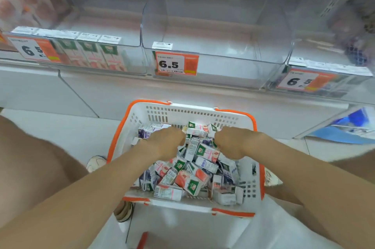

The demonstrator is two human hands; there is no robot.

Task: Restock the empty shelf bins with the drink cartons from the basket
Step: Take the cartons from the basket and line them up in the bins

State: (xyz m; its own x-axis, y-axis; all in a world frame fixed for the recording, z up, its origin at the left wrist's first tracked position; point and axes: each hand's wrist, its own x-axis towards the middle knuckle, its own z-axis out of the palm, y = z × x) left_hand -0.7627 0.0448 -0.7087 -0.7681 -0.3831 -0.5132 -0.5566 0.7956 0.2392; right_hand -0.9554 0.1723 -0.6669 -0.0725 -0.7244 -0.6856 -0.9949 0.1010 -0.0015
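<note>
A white basket with orange trim (142,118) stands on the floor below the shelf, heaped with several small drink cartons (190,179) in pink, green and purple print. Both my hands reach down into the heap at its far end. My left hand (165,143) has its fingers curled into the cartons; what it holds is hidden. My right hand (229,143) curls at the edge of a pink carton (197,129); whether it grips it is unclear. The middle clear shelf bin (213,31) holds one carton (162,45) at its front left corner.
The left bin (129,59) has a front row of pink cartons (91,53). The right bin (332,86) has cartons along its front. Price tags reading 6.5 hang on all three bins. My shoes and knees flank the basket. A blue-printed panel (351,127) lies at the right.
</note>
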